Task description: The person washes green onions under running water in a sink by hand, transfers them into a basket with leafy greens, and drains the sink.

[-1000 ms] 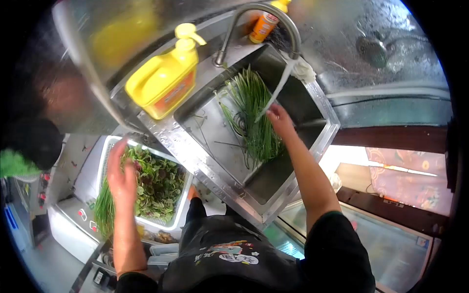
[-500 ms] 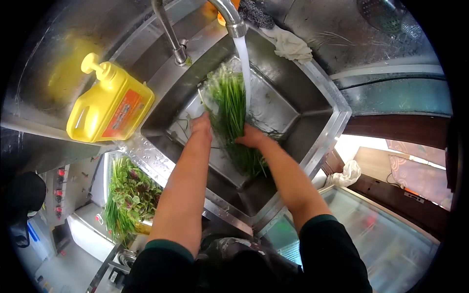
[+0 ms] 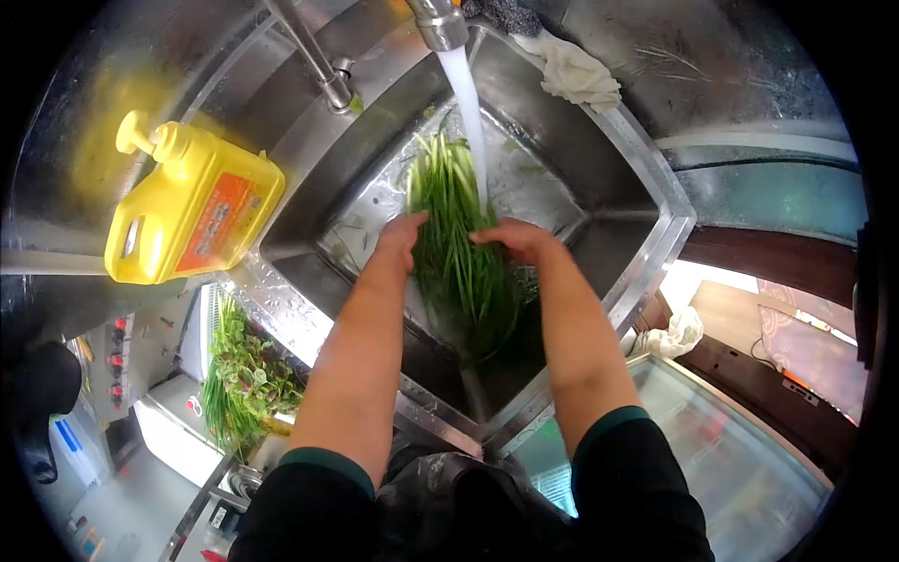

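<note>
A bunch of long green chives [image 3: 457, 234] lies in the metal sink [image 3: 618, 169], pale ends toward the tap and dark leaf ends toward me. My left hand [image 3: 405, 236] grips its left side, thumb on top and the other fingers mostly hidden. From the right, my right hand [image 3: 517, 240] holds the bunch, with its thumb over the stalks and its remaining fingers partly out of sight underneath. Running water [image 3: 465, 103] falls from the tap [image 3: 440, 26] close to the right edge of the pale ends.
Left of the sink stands a yellow pump bottle [image 3: 201, 201]. A white cloth [image 3: 576, 73] rests on the far right rim. Leafy greens [image 3: 248, 375] sit lower left, and a glass-topped cabinet [image 3: 693, 440] is at lower right. Loose bits of green lie on the sink floor.
My left hand has moved in against the chives, and my right hand has shifted slightly right and up. The bunch is gathered between both hands. The whole view has tilted a little.
</note>
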### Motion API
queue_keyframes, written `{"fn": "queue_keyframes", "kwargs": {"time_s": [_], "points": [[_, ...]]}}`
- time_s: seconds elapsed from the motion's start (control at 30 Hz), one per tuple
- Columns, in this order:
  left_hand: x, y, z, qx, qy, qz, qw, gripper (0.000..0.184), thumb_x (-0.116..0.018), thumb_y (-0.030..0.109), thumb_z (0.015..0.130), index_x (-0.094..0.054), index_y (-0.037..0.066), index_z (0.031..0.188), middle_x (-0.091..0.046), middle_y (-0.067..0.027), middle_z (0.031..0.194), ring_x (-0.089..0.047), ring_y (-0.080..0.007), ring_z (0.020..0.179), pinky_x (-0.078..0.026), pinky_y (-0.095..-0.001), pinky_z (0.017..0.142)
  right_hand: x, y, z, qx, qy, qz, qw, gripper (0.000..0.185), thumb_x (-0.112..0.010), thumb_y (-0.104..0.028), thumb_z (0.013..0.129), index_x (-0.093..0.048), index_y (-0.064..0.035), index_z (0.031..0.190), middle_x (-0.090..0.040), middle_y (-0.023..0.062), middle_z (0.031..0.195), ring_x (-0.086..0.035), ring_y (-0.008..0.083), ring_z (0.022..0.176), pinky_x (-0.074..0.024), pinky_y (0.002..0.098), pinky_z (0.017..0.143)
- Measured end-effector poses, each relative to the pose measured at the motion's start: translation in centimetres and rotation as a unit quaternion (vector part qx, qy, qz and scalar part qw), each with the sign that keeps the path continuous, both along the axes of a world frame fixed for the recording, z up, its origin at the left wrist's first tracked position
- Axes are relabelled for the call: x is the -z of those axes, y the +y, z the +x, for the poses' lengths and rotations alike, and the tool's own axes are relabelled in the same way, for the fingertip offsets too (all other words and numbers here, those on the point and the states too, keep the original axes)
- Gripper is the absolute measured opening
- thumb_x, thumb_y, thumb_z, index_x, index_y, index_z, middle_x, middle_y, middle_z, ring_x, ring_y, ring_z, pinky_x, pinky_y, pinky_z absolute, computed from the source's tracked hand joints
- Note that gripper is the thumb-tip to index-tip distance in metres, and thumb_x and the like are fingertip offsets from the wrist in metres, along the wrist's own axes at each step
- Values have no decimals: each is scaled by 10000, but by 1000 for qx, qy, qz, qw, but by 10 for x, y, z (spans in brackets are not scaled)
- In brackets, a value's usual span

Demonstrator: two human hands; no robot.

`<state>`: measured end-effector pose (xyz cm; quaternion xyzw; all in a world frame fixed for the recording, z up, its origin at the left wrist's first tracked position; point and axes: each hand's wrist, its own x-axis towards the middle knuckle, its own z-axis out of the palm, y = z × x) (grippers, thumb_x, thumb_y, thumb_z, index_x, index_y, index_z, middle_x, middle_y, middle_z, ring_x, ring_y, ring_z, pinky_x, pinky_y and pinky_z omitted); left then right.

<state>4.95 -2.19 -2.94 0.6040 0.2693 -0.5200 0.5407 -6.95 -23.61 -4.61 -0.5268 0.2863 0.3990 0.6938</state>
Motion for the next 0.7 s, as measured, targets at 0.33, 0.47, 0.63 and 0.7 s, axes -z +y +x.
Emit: {"fn": "queue_keyframes", "kwargs": {"time_s": [0.33,0.47,0.63,0.7], "points": [[14,-2,-24,4,39,-150,988,709,-714,377,878,-412,54,1431,-490,-155,1417,-511,-324,1242,-436,-492,1024,31,23,-10,115,-14,-104,988,995,-788,-454,740,-320,-14,1499,-364,230,1509,-379,379,1360,-330,518,1091],[-12,8,-17,-115,66,-70,989,712,-675,350,877,-394,43,1455,-478,-172,1428,-490,-318,1266,-380,-489,1062,33,-7,-21,173,78,-134,973,946,-748,-371,758,-295,-12,1507,-319,222,1536,-346,363,1383,-318,501,1101],[15,8,-28,-72,72,-46,994,654,-635,352,878,-431,32,1412,-481,-195,1412,-472,-331,1265,-350,-465,1077,28,19,-10,31,22,-288,957,866,-697,-317,732,-376,20,1463,-410,249,1479,-454,357,1317,-372,433,1078],[27,9,-30,-45,85,-87,992,608,-641,358,876,-470,33,1360,-491,-198,1393,-479,-337,1246,-370,-470,1061,17,25,-6,-22,7,-218,976,813,-733,-386,740,-479,19,1398,-478,246,1426,-463,347,1311,-370,436,1076]]}}
